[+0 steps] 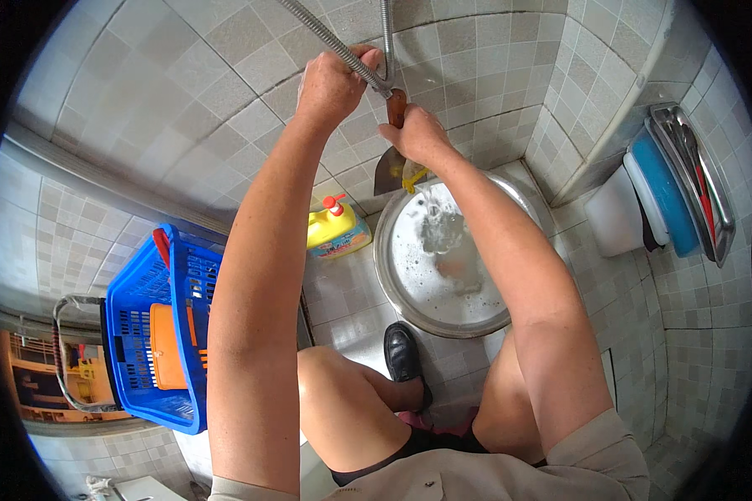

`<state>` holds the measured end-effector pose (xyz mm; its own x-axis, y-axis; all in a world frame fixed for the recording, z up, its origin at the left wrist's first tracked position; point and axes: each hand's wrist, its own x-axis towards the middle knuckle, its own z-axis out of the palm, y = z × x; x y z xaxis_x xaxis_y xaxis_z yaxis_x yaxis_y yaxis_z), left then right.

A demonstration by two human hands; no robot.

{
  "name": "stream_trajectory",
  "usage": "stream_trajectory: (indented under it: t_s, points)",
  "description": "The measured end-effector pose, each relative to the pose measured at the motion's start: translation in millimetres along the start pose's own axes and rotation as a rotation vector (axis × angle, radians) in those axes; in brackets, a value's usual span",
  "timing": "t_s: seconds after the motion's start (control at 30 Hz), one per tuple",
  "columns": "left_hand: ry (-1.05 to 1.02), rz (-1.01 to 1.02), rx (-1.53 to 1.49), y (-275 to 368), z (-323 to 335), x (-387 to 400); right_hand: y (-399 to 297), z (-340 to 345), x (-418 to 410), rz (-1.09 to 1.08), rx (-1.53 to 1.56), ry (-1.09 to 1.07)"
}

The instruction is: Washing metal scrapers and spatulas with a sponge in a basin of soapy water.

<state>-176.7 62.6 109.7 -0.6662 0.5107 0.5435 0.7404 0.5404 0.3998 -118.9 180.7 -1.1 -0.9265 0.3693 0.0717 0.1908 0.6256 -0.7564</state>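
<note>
My right hand point(418, 134) grips the brown riveted handle point(396, 108) of a broad-bladed knife. Its dark metal blade point(388, 172) points down beside the wall. Just below that hand, a yellow cloth or scrubber point(415, 178) shows above the near-wall rim of a round metal basin point(385, 282) of sudsy water. Rippling water shows near the basin's wall side. Up to the left, my left hand point(332, 81) is raised with bent fingers beside a flexible metal hose point(332, 41); the hose hides part of the fingers, and what they touch is unclear.
A yellow detergent jug point(341, 235) with a red pump stands left of the basin. A blue plastic basket point(182, 376) holding an orange container point(168, 347) is at left. Stacked basins point(664, 188) and a metal tray of utensils point(720, 241) are at right. Tiled walls surround the basin.
</note>
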Motion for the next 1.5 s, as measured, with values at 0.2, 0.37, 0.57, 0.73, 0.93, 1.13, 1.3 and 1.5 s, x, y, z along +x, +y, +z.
stream_trajectory:
  t_s: [0.2,0.37,0.57,0.73,0.93,1.13,1.3,1.5]
  points:
    - [0.012,0.007,0.038,-1,0,-3,7,-1,5,0.041,0.244,-0.031]
    - [0.129,0.019,-0.099,-14,10,-22,13,-9,1,0.154,0.646,-0.108]
    - [-0.043,-0.377,-0.446,-35,35,-90,33,-44,-19,0.362,1.097,-0.268]
    - [-0.313,-0.651,-0.555,-26,42,-142,49,-62,-30,0.253,1.133,-0.213]
    - [-0.25,-0.78,-0.691,-6,53,-161,50,-67,-29,0.302,1.187,-0.125]
    - [-0.186,-0.941,-1.101,-9,51,-159,32,-71,-40,0.254,1.196,-0.202]
    - [-0.088,-0.812,-1.191,-20,50,-149,45,-81,-51,0.151,0.583,-0.222]
    - [-0.046,-0.83,-1.238,-12,49,-151,61,-86,-68,0.116,0.348,-0.274]
